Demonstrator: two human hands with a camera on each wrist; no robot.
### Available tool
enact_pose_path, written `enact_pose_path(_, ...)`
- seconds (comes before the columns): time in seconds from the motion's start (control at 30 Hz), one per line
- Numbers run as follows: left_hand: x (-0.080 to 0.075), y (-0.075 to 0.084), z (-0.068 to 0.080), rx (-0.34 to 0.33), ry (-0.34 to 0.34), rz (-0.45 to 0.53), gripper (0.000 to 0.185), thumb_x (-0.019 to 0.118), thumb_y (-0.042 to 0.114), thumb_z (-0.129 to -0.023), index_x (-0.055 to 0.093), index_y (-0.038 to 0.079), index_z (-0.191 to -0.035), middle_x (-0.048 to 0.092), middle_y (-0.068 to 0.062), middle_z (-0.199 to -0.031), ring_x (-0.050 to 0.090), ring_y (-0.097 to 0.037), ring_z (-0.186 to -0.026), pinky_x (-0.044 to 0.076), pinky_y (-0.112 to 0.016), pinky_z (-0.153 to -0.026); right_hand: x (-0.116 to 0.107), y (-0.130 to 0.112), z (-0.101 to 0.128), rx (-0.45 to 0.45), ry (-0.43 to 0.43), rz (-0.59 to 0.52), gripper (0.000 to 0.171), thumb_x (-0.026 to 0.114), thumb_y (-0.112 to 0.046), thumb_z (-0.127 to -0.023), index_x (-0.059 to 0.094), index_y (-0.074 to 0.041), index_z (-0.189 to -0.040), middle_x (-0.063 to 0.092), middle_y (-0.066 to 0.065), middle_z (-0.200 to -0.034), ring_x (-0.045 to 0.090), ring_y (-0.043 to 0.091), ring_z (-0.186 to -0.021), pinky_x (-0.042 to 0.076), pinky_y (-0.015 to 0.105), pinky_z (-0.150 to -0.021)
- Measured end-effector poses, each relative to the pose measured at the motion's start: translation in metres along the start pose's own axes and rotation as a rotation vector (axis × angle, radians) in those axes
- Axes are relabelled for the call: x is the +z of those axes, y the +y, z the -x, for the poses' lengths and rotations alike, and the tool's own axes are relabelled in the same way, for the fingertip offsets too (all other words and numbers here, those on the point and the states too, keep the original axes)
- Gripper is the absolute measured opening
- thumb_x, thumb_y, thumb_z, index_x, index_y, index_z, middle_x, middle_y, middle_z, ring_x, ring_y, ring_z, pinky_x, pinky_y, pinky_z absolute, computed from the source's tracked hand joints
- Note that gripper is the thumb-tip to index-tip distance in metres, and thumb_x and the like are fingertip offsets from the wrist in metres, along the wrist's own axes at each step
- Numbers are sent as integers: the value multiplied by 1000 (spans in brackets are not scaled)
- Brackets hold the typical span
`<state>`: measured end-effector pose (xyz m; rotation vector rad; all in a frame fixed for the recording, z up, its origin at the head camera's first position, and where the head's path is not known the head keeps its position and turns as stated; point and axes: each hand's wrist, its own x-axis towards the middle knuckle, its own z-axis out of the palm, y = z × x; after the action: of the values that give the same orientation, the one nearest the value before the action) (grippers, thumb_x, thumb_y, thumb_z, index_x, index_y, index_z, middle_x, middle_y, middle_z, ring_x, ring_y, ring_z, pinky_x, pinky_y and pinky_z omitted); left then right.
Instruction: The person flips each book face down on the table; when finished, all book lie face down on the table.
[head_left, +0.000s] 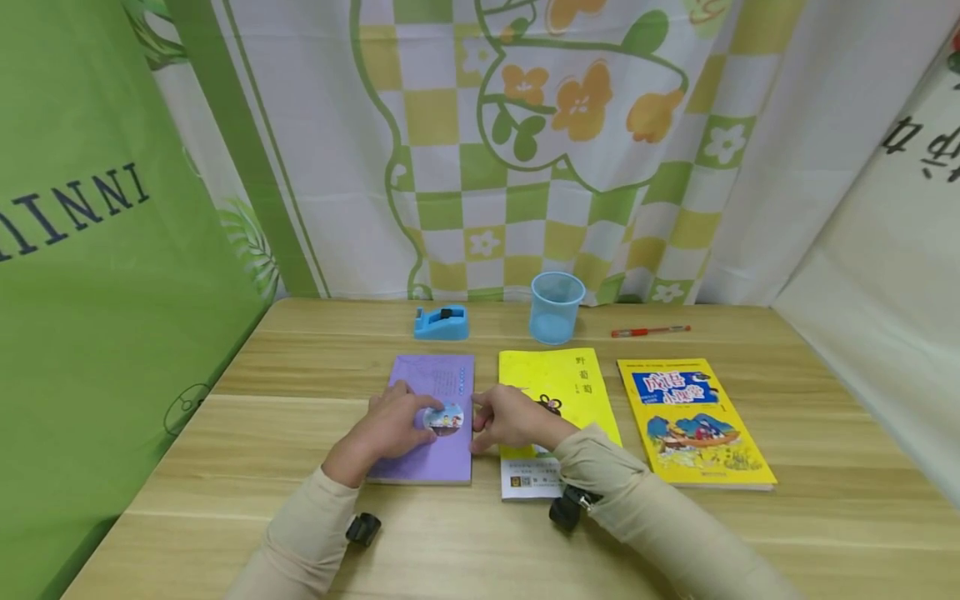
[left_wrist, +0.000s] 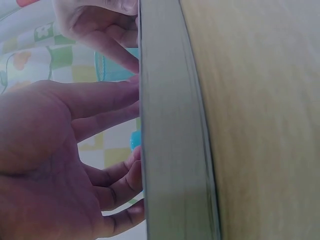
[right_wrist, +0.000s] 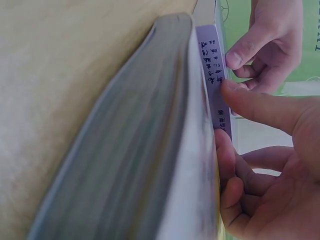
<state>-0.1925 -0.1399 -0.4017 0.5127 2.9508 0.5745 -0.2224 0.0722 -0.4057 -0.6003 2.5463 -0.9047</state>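
A purple book (head_left: 440, 462) lies on the table with a round picture on its cover. My left hand (head_left: 392, 422) rests on this cover, fingers spread and thumb beside the picture. At the book's right edge, the thumb and fingertips of my right hand (head_left: 512, 418) touch the spine. The right wrist view shows that purple spine (right_wrist: 212, 75) with black writing, my right thumb against it. Under my right hand and wrist lies a yellow book (head_left: 551, 367) with a white lower band, partly covered. In the left wrist view, the purple book's page edges (left_wrist: 172, 125) stand out.
Another yellow book (head_left: 697, 425), with a boat picture, lies at the right. Along the back stand a blue tape dispenser (head_left: 442, 325) and a light blue cup (head_left: 555, 312). A red pen (head_left: 651, 332) lies right of the cup. Patterned curtain (head_left: 540, 208) hangs behind the table.
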Motion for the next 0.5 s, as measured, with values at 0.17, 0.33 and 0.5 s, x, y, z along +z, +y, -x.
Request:
enact_pose_path(0.17, 1, -1, -2, -4, 6, -7, 41, 82, 19, -82, 73, 15, -122, 60, -9, -102, 47, -21, -97, 36, -41, -81, 0, 0, 0, 6, 6, -6, 29, 89, -13, -76, 75, -3, -99, 71, 15, -122, 55, 12, -72, 44, 21, -66)
enact_pose_path(0.33, 2, -1, -2, -10, 6, 1, 41, 82, 18, -82, 73, 14, -121, 59, -10, -102, 47, -22, -97, 35, -41, -81, 1, -1, 1, 10, 11, -15, 66, 89, -12, -75, 62, 5, -132, 68, 0, -84, 56, 14, -76, 46, 24, -69)
enact_pose_path(0.5, 1, 0, -1, -2, 13, 7, 40, 81, 16, -82, 73, 13, -121, 59, -10, -100, 47, -21, -96, 35, -41, -80, 1, -1, 2, 11, 12, -14, 54, 89, -12, -75, 68, 3, -122, 69, 1, -86, 56, 14, -76, 46, 25, -69)
